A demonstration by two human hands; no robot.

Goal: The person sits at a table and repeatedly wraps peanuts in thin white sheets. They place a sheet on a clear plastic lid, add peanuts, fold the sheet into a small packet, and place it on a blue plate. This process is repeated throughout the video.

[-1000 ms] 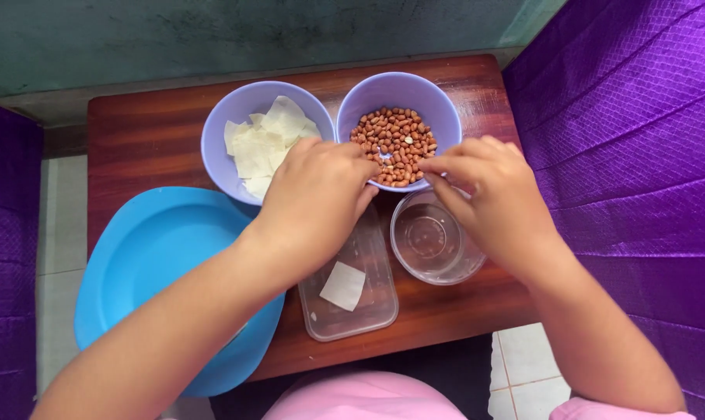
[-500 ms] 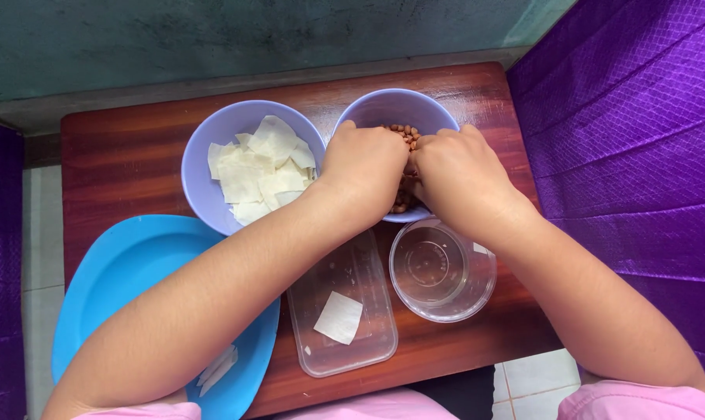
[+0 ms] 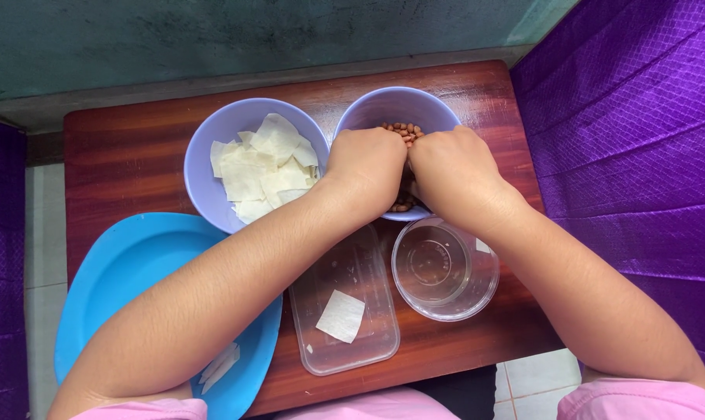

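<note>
Both of my hands reach into a lavender bowl (image 3: 391, 105) of reddish-brown peanuts (image 3: 403, 131) at the back right of a small wooden table (image 3: 135, 148). My left hand (image 3: 366, 167) and my right hand (image 3: 451, 171) lie side by side, knuckles up, fingers curled down into the peanuts. The fingertips are hidden, so what they hold does not show. To the left stands a second lavender bowl (image 3: 205, 152) filled with pale square wrapper sheets (image 3: 263, 167).
A clear rectangular tray (image 3: 372, 346) with one white sheet (image 3: 340, 316) sits in front of the bowls, beside a clear round container (image 3: 444, 268). A blue plate (image 3: 127, 272) lies at the front left under my left forearm. Purple fabric (image 3: 632, 140) flanks the table.
Both hands have moved forward from above the clear containers into the peanut bowl and closed together over the peanuts. The view has shifted a little.
</note>
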